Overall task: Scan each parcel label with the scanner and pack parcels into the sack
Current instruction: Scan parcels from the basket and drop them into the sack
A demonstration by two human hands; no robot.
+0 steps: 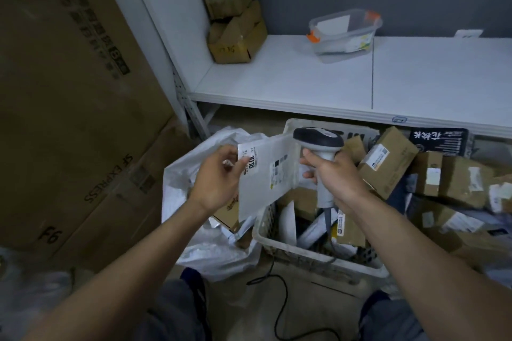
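L hand (219,174) fingers grip white parcel (266,174) mid-frame over sack (194,163); R hand (335,177) fingers wrapped round scanner (318,144), touching parcel edge.

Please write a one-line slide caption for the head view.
Left hand holds a white parcel; right hand aims the scanner.

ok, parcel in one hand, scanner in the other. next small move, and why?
Probably tilt the scanner in the right hand down onto the label. The left hand holds the white parcel label-up over the sack, and the scanner head sits just past the parcel's far edge, not clearly on the label.
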